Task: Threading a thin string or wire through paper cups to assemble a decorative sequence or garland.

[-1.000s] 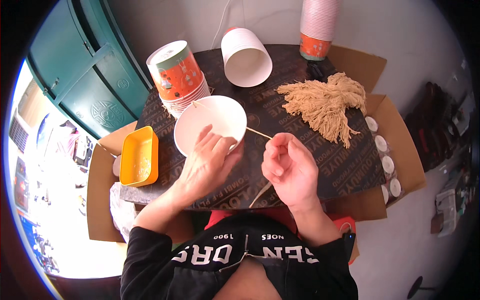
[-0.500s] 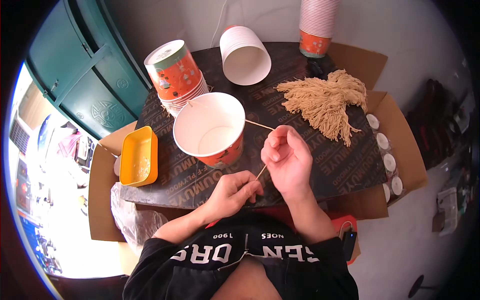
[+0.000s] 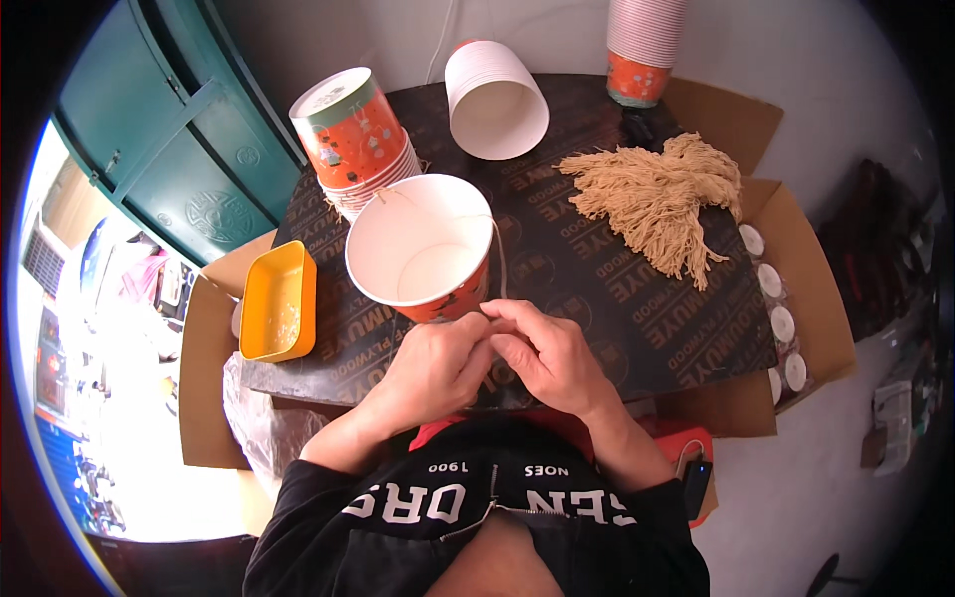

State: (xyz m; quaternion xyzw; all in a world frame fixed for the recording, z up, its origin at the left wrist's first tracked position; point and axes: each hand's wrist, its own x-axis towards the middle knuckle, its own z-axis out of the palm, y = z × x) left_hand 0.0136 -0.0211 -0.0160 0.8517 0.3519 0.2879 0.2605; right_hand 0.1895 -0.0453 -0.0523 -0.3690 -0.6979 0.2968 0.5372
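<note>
A white-lined orange paper bucket stands open-side up in front of me. From its right rim a thin beige cord runs down to my hands. My left hand is closed just below the bucket, its fingers meeting those of my right hand. The right hand's thumb and forefinger pinch close beside them on the cord. The cord's end between the fingers is hidden. Toward the far right of the tabletop lies a loose bundle of beige cords.
An upside-down bucket stack stands at the back left, another stack lies on its side, and a tall one rises back right. A yellow tray sits on the dark table's left edge. A cardboard box with white rolls adjoins the right.
My right hand has come down and left to meet my left hand, which moved slightly up. The cord now hangs down beside the bucket instead of stretching out to the right.
</note>
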